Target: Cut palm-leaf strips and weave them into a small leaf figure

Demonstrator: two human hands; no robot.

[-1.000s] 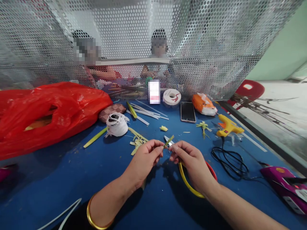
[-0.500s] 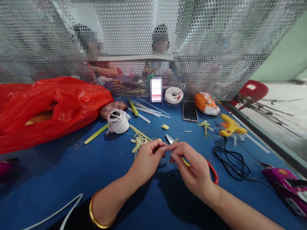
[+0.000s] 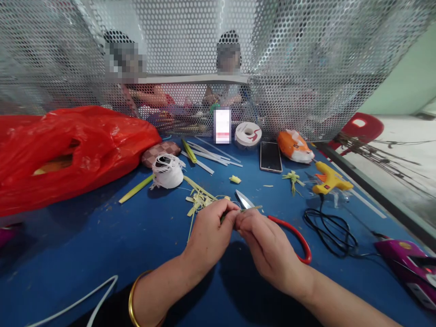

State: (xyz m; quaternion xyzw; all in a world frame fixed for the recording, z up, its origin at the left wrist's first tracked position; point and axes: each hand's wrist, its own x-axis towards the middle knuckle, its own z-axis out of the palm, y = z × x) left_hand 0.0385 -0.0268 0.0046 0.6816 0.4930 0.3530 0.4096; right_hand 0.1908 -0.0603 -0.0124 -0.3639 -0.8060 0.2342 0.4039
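My left hand (image 3: 214, 227) and my right hand (image 3: 269, 245) meet over the blue table, fingers pinched together. Between them is a small green leaf strip (image 3: 255, 208); its thin end sticks out above my right fingers, and most of it is hidden. Just beyond my fingers lie scissors with red handles (image 3: 299, 240), partly covered by my right hand. Pale leaf scraps (image 3: 196, 202) are heaped beyond my left hand. A short yellowish folded piece (image 3: 235, 180) and a small figure of knotted leaf strips (image 3: 293, 179) rest farther back.
Left stands a red plastic bag (image 3: 112, 150), near a white string ball (image 3: 167, 172) and a checkered pouch (image 3: 160, 153). Toward the back are a ribbon spool (image 3: 242, 138), a phone (image 3: 270, 156) and an orange tissue pack (image 3: 294, 147). A yellow glue gun (image 3: 332, 181) trails a black cord.
My right hand has closed in against my left, its fingers now more tightly gathered. The leaf strip's end shows more to the right, and more of the scissors' red handle is uncovered.
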